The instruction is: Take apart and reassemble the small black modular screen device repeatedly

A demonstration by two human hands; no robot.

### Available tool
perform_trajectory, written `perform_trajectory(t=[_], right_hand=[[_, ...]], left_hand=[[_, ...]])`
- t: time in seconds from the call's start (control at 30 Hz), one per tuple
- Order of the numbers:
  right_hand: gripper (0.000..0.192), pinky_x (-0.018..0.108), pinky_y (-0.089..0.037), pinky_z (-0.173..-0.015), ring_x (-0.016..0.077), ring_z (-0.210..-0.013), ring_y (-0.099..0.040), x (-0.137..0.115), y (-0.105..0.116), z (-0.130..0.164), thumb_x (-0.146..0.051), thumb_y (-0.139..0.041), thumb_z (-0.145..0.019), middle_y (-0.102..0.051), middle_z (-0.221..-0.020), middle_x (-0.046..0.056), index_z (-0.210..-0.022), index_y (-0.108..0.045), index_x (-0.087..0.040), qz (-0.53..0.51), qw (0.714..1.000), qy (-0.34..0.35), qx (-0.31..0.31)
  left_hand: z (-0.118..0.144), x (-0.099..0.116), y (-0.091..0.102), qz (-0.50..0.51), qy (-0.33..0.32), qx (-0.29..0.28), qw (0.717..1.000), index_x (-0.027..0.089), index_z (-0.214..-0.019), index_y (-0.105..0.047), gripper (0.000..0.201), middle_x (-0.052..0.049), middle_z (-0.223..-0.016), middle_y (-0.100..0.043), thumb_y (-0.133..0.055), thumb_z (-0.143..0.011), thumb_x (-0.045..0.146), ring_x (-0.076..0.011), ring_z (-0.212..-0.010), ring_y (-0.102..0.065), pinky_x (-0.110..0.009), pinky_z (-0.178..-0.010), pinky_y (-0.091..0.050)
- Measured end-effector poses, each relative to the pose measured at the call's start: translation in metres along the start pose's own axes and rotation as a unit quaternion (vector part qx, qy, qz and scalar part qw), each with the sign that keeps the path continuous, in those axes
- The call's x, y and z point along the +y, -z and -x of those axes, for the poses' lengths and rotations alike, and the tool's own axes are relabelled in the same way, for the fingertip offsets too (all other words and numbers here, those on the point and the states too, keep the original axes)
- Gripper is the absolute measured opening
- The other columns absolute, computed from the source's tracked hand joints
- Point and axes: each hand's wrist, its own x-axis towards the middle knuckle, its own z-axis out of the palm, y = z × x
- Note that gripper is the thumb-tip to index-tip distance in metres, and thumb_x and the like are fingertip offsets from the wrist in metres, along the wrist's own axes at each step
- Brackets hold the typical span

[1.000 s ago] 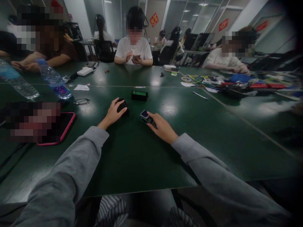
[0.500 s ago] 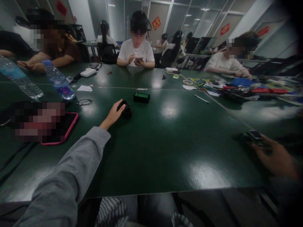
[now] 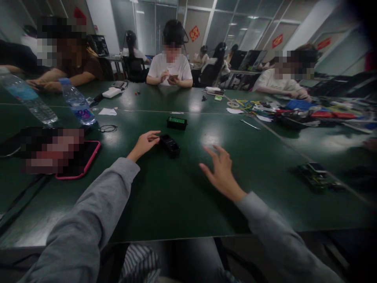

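— Room: seated people (image 3: 169, 70) beyond a glossy green desk (image 3: 176, 196); surroundings?
— Two bottles (image 3: 78, 106) and a pink-edged phone (image 3: 84, 159) at left, cable heap (image 3: 300, 108) at right, circuit board (image 3: 313, 179) nearer, box (image 3: 177, 124) just beyond the central black case (image 3: 170, 146)
— Hands?
— Left hand (image 3: 145, 144) at the case's edge, its fingers' grip unclear; right hand (image 3: 219, 171) apart, fingers spread

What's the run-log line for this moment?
left hand: beside black rectangular case; right hand: open, empty; black box with green top: beyond case; green circuit board with rectangular screen: far right
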Motion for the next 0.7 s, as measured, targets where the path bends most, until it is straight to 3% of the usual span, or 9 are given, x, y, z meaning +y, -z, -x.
perform_trajectory(t=[0.1,0.17,0.27,0.4,0.47,0.53,0.6,0.7], right_hand=[[0.059,0.059,-0.039,-0.111,0.0377,-0.147,-0.028,-0.065,-0.027,-0.046,-0.058,-0.043,-0.101,-0.033,-0.155,0.015,-0.152,-0.037,-0.029,-0.018,0.998,0.059,-0.034],[0.059,0.059,-0.044,-0.106,0.0394,-0.142,-0.036,-0.082,-0.040,-0.069,-0.050,-0.049,-0.101,-0.040,-0.149,0.017,-0.153,-0.036,-0.027,-0.002,0.997,0.053,-0.063],[0.055,0.055,-0.053,-0.095,0.0356,-0.120,-0.054,-0.080,-0.044,-0.076,-0.037,-0.050,-0.101,-0.054,-0.131,0.018,-0.152,-0.038,-0.022,0.010,0.991,0.054,-0.123],[0.059,0.047,-0.056,-0.095,0.0286,-0.114,-0.058,-0.059,-0.016,-0.031,-0.032,-0.049,-0.101,-0.053,-0.132,0.015,-0.157,-0.029,-0.025,-0.060,0.971,0.148,-0.180],[0.061,0.044,-0.056,-0.098,0.0264,-0.116,-0.058,-0.036,0.006,-0.002,-0.035,-0.049,-0.102,-0.052,-0.136,0.013,-0.158,-0.026,-0.029,-0.078,0.962,0.166,-0.203],[0.060,0.042,-0.055,-0.096,0.0255,-0.112,-0.060,0.003,0.030,0.021,-0.037,-0.049,-0.103,-0.053,-0.134,0.013,-0.159,-0.027,-0.029,-0.043,0.973,0.119,-0.192],[0.057,0.042,-0.054,-0.090,0.0270,-0.105,-0.061,0.059,0.054,0.035,-0.040,-0.051,-0.102,-0.059,-0.124,0.017,-0.155,-0.038,-0.022,0.053,0.989,0.048,-0.133],[0.055,0.044,-0.047,-0.089,0.0302,-0.104,-0.060,0.154,0.096,0.052,-0.044,-0.060,-0.098,-0.064,-0.110,0.024,-0.143,-0.056,-0.013,0.213,0.974,-0.074,0.006]], left_hand=[[0.002,0.004,0.001,0.003,0.029,-0.032,0.999,0.014,-0.113,-0.073,0.037,-0.010,-0.092,-0.078,-0.071,-0.084,0.037,-0.0184,-0.076,-0.073,-0.038,-0.082,-0.060],[0.004,0.006,0.001,-0.002,0.035,-0.036,0.999,0.015,-0.109,-0.075,0.034,-0.008,-0.088,-0.078,-0.072,-0.084,0.038,-0.0181,-0.076,-0.073,-0.036,-0.080,-0.060],[0.005,0.009,0.003,0.003,0.032,-0.031,0.999,0.015,-0.110,-0.074,0.034,-0.008,-0.087,-0.078,-0.070,-0.086,0.039,-0.0172,-0.076,-0.073,-0.034,-0.080,-0.059],[0.005,0.010,0.004,0.003,0.031,-0.036,0.999,0.014,-0.113,-0.072,0.035,-0.008,-0.086,-0.078,-0.068,-0.088,0.038,-0.0172,-0.077,-0.074,-0.035,-0.082,-0.058],[0.004,0.009,0.005,-0.003,0.033,-0.042,0.999,0.013,-0.114,-0.072,0.035,-0.009,-0.086,-0.078,-0.068,-0.089,0.037,-0.0174,-0.078,-0.074,-0.036,-0.083,-0.058],[0.004,0.008,0.005,-0.013,0.034,-0.049,0.998,0.014,-0.115,-0.071,0.035,-0.009,-0.089,-0.078,-0.067,-0.089,0.037,-0.0175,-0.080,-0.074,-0.036,-0.085,-0.057],[0.003,0.006,0.006,-0.021,0.032,-0.051,0.998,0.014,-0.116,-0.071,0.035,-0.009,-0.091,-0.078,-0.066,-0.090,0.037,-0.0176,-0.082,-0.074,-0.037,-0.087,-0.057],[0.003,0.006,0.006,-0.029,0.033,-0.049,0.998,0.014,-0.116,-0.071,0.035,-0.009,-0.091,-0.078,-0.065,-0.090,0.037,-0.0176,-0.083,-0.074,-0.037,-0.087,-0.057]])
